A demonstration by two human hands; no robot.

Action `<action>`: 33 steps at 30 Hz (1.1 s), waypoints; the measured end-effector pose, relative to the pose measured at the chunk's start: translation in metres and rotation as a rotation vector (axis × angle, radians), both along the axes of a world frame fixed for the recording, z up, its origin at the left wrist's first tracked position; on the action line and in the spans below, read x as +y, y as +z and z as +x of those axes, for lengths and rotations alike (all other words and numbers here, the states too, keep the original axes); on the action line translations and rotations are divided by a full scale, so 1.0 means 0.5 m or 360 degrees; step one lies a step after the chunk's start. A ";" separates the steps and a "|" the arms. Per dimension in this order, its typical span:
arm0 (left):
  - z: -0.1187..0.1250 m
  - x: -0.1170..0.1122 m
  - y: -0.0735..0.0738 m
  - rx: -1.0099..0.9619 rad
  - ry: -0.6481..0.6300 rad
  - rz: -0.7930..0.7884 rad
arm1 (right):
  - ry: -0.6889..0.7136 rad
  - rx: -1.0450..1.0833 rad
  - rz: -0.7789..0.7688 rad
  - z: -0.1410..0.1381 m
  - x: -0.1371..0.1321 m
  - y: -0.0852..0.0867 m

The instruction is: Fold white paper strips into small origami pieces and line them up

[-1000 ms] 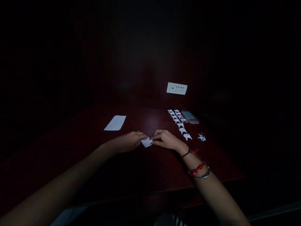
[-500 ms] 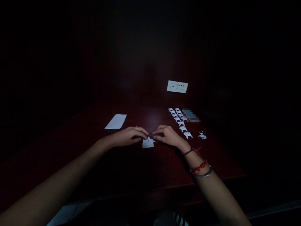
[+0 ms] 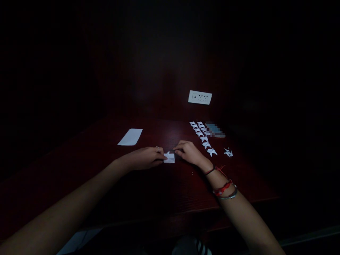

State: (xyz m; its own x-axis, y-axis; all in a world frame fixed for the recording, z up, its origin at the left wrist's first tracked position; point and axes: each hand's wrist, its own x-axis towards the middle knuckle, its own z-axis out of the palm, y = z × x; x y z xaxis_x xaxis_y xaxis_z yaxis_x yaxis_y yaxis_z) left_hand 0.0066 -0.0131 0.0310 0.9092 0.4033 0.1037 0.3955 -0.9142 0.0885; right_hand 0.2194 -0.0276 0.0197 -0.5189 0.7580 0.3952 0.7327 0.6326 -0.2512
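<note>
A small piece of folded white paper [image 3: 169, 159] lies on the dark red table, with a little point standing up at its top edge. At its left edge, the fingers and thumb of my left hand [image 3: 147, 157] are closed on the paper. My right hand [image 3: 188, 152] is just to the right of the paper, its fingers bent loosely and slightly apart, with nothing visible in them. Whether its fingertips touch the paper's edge I cannot tell.
Folded paper pieces [image 3: 204, 139] run in two rows at the right, beside a blurred flat object [image 3: 215, 129]. Paper scraps [image 3: 228, 152] lie right of them. Flat white paper [image 3: 130, 137] rests on the left. A wall socket [image 3: 200, 97] is behind the table [image 3: 164, 198].
My left hand has closed on the paper's left edge. The paper has turned and shifted slightly up and right. My right hand has hardly moved.
</note>
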 end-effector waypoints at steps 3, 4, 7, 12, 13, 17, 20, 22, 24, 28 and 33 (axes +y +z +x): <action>0.000 0.001 0.000 0.0021 0.0095 0.0075 | 0.0174 0.0012 -0.0063 0.001 -0.006 0.005; -0.001 0.002 0.000 0.0025 0.0110 0.0090 | 0.0240 -0.0008 -0.0095 0.001 -0.007 0.004; -0.001 0.003 0.001 0.0018 0.0131 0.0110 | 0.0354 -0.0075 -0.0157 0.001 -0.007 -0.002; 0.001 -0.004 0.001 -0.0020 0.0030 0.0126 | 0.0316 -0.0065 -0.0188 0.001 0.000 -0.009; 0.002 -0.005 0.001 -0.0014 0.0005 0.0097 | 0.0322 -0.0057 -0.0193 0.002 0.001 -0.009; 0.003 -0.012 0.005 0.0005 -0.0031 -0.0069 | 0.0358 -0.0035 -0.0194 0.005 0.004 -0.009; 0.003 -0.013 0.007 -0.0019 -0.0049 -0.0115 | 0.0360 -0.0033 -0.0192 0.007 0.004 -0.008; 0.002 -0.012 0.006 -0.0033 -0.0062 -0.0118 | 0.0357 -0.0038 -0.0178 0.007 0.003 -0.006; 0.002 -0.011 0.005 -0.0044 -0.0063 -0.0108 | 0.0354 -0.0045 -0.0175 0.006 0.001 -0.003; 0.002 -0.013 0.005 -0.0040 -0.0081 -0.0075 | 0.0341 -0.0066 -0.0177 0.003 -0.004 0.001; 0.003 -0.014 0.004 -0.0038 -0.0082 -0.0038 | 0.0267 -0.0111 -0.0153 0.005 -0.001 -0.001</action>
State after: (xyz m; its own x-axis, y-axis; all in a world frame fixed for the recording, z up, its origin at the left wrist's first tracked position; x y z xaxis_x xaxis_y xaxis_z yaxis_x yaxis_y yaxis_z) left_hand 0.0082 -0.0199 0.0328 0.9261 0.3588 0.1168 0.3455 -0.9308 0.1194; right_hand 0.2220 -0.0283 0.0191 -0.6648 0.6908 0.2843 0.6365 0.7230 -0.2687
